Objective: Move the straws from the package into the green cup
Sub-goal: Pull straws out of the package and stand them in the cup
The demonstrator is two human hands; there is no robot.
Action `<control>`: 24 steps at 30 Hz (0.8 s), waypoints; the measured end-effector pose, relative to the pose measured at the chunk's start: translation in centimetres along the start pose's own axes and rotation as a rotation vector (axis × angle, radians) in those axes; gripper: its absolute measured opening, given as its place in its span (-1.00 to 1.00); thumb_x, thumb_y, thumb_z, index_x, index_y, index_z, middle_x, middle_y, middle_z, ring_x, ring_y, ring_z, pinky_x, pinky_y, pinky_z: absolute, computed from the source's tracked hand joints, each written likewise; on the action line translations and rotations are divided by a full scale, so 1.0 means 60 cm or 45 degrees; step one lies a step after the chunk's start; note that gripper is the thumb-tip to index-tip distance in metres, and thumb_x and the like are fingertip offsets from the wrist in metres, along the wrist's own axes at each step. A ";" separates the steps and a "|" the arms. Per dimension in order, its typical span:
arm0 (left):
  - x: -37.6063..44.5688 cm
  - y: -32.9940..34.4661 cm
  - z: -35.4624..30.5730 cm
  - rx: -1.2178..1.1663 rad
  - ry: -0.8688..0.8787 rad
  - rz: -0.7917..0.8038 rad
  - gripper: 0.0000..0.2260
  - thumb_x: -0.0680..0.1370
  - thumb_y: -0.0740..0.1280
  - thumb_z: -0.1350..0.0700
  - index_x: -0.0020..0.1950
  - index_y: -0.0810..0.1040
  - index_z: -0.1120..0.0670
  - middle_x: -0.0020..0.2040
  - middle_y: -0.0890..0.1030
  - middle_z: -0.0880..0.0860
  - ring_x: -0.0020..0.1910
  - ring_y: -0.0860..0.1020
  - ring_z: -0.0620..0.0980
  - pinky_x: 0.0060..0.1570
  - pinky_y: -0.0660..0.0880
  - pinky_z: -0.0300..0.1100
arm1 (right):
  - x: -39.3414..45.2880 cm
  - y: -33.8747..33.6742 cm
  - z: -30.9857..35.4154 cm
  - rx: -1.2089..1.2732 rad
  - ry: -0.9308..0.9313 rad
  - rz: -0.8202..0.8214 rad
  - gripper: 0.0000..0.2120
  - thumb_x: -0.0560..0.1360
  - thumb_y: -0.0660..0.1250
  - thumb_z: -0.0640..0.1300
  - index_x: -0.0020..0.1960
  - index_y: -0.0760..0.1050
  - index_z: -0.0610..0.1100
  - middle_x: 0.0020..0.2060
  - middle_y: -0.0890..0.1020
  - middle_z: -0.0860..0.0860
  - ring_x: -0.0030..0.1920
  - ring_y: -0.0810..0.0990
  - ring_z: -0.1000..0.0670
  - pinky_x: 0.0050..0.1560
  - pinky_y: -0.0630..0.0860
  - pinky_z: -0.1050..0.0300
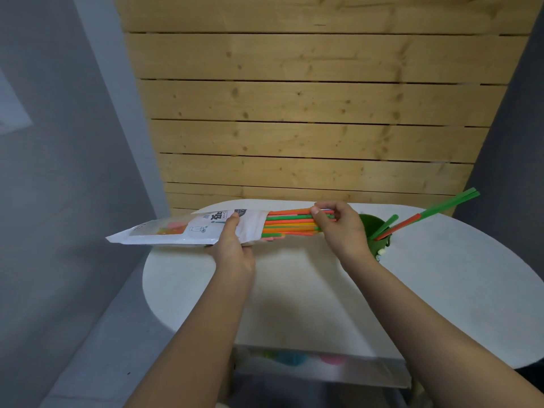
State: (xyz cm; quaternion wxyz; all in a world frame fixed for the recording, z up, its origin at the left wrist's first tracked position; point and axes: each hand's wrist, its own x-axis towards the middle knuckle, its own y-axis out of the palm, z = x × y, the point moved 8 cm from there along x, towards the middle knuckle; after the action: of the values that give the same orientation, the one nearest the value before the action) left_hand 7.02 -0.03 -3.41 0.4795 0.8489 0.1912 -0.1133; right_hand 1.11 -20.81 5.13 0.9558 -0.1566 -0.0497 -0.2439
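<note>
From the head camera, our left hand (232,245) grips the white package (188,231) near its open mouth and holds it level above the white table (294,290). Our right hand (338,228) pinches the ends of the straws (291,225) poking out of it, fingers curled round a few. The green cup (379,231) stands just behind that hand, with several straws (426,213) leaning in it already. We judge the step is best done by drawing the pinched straws straight out along the package, keeping the left grip firm so the rest do not spill, then tipping them into the cup.
</note>
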 end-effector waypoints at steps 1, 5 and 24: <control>0.001 -0.001 -0.002 -0.008 -0.008 -0.004 -0.45 0.48 0.43 0.32 0.41 0.33 0.08 0.32 0.58 0.11 0.23 0.61 0.09 0.21 0.54 0.19 | 0.001 -0.003 -0.003 0.078 0.028 -0.028 -0.82 0.50 0.36 -0.08 0.06 0.54 -0.11 -0.08 0.54 0.03 -0.07 0.50 0.05 -0.07 0.44 0.16; 0.004 0.002 -0.001 -0.016 -0.044 0.007 -0.56 0.50 0.42 0.31 0.30 0.38 0.04 0.29 0.59 0.09 0.21 0.62 0.09 -0.09 0.65 0.15 | -0.004 0.014 -0.025 0.624 0.250 -0.018 -0.67 0.45 0.41 -0.06 0.16 0.49 -0.15 -0.12 0.55 -0.01 -0.16 0.52 0.08 -0.12 0.46 0.20; -0.002 0.012 -0.006 -0.108 -0.106 0.106 -0.56 0.53 0.38 0.27 0.32 0.31 0.00 0.38 0.53 0.16 0.30 0.57 0.17 0.25 0.43 0.37 | 0.008 0.034 0.046 0.433 0.087 0.350 -0.71 0.58 0.12 0.13 0.03 0.62 0.17 0.06 0.65 0.01 0.18 0.53 0.03 0.36 0.27 0.10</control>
State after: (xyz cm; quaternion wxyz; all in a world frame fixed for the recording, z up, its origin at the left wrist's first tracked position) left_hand 7.22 -0.09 -2.63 0.5269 0.8297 0.1401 -0.1201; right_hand 2.46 -18.45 7.27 0.9938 0.0100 -0.0358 -0.1044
